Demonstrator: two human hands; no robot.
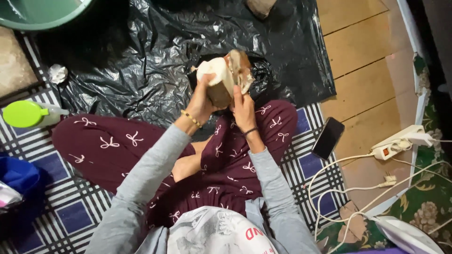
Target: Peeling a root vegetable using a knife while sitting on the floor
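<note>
Pale, half-husked coconut [225,77] was held up over a black plastic sheet [155,56], above the crossed legs in maroon trousers [117,143]. Left hand [203,101] cupped it from below, fingers wrapped round the white side; right hand [243,109] gripped the brown husk side, fingers pressed to it (fingertips hidden behind the husk). Checked mat [75,214] lay under the person. Dark phone [328,138] sat on wooden floor [362,47] to the right, near a white power strip [400,141]. Green-capped bottle [29,114] lay at left.
</note>
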